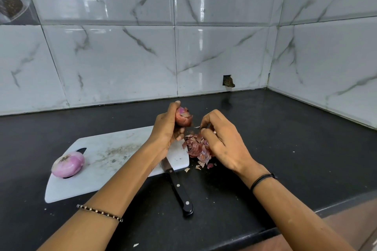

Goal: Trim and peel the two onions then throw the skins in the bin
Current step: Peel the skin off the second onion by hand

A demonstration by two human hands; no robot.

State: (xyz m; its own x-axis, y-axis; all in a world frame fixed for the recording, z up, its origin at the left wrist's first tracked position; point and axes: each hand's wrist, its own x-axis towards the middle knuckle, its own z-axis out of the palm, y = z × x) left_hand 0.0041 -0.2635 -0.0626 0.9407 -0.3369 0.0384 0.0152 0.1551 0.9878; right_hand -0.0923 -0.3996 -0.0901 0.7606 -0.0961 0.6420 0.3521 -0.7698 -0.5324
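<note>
The left hand's fingers (176, 106) were curled round the unpeeled onion (183, 117), thumb below and fingertips over its top, holding it raised above the far right end of the cutting board (114, 149). Dry brown skin covered most of it, with a torn patch showing purple near the top. The right hand's fingers (206, 120) were bunched with their tips drawn together just to the right of that onion and not quite touching it. Whether they pinched a scrap of skin could not be told. The onion therefore lay to the left of the right fingertips, at about their height, its torn side turned toward them, so the right hand (222, 144) was the one placed to strip the next piece. Directly beneath that hand a heap of skins (196, 149) lay on the bench (285, 138) against the board's right edge. The knife (179, 189) rested with its blade on the board under the left forearm and its handle pointing toward the person. The peeled onion (68, 164) sat on the board's left end, well apart. No bin was in view.
</note>
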